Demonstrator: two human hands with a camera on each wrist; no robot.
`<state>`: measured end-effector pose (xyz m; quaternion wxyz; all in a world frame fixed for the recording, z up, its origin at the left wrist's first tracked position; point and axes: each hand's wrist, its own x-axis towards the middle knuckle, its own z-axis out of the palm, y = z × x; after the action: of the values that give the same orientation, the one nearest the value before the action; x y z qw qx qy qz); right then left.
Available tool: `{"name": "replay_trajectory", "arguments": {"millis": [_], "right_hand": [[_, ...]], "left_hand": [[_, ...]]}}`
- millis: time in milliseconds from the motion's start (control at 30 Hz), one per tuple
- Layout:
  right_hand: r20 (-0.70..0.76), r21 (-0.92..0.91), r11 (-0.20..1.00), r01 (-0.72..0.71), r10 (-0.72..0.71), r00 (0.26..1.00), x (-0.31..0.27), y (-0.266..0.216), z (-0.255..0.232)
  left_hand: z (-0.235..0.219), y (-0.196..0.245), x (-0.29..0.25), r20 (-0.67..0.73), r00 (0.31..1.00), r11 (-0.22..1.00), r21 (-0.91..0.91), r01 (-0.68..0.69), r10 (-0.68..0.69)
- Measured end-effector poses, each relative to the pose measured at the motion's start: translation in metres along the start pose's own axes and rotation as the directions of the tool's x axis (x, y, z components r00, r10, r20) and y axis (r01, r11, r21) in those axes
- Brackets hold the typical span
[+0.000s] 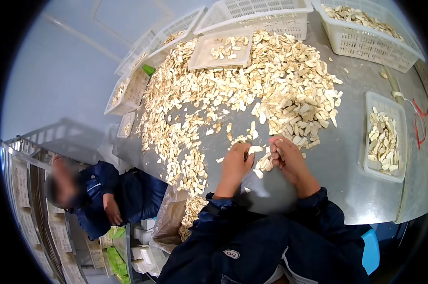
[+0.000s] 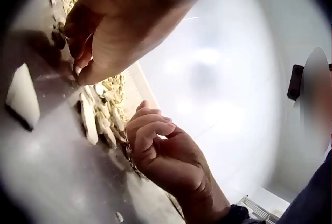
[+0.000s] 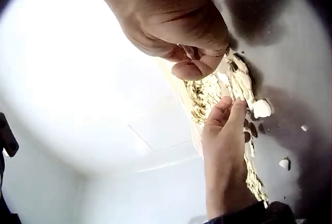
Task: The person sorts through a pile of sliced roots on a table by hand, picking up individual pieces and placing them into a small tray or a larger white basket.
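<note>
Pale dried slices [image 1: 294, 94] lie in a broad heap on the metal table. My left hand [image 1: 237, 165] is low over the table, fingers bent downward; a slice [image 1: 255, 149] shows at its fingertips in the head view, but whether they pinch it is unclear. To its right, my right hand [image 1: 292, 163] has curled fingers [image 3: 194, 68] beside a small cluster of slices [image 1: 265, 162]; its palm is partly hidden, so I cannot tell whether it holds anything. One slice [image 2: 23, 97] lies apart on the table in the left wrist view.
A shallow tray [image 1: 242, 60] with some slices rests on the heap. Another tray [image 1: 404, 142] of slices stands at the right. White baskets [image 1: 360, 42] line the far edge. At the left a person [image 1: 98, 189] in dark clothing is beside the table.
</note>
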<state>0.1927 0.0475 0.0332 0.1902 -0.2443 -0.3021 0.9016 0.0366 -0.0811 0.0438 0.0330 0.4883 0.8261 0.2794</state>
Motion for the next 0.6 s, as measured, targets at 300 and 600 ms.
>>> {"name": "replay_trajectory", "arguments": {"millis": [300, 600], "right_hand": [[-0.074, 0.056, 0.998, -0.019, 0.023, 0.997, -0.011, -0.007, 0.024], [-0.147, 0.063, 0.996, 0.068, -0.058, 0.988, -0.008, -0.017, 0.01]], "left_hand": [[-0.025, 0.019, 0.007, 0.249, 0.944, 0.554, -0.765, 0.329, -0.217], [-0.012, 0.034, -0.009, 0.186, 0.977, 0.961, -0.273, -0.055, 0.108]]}}
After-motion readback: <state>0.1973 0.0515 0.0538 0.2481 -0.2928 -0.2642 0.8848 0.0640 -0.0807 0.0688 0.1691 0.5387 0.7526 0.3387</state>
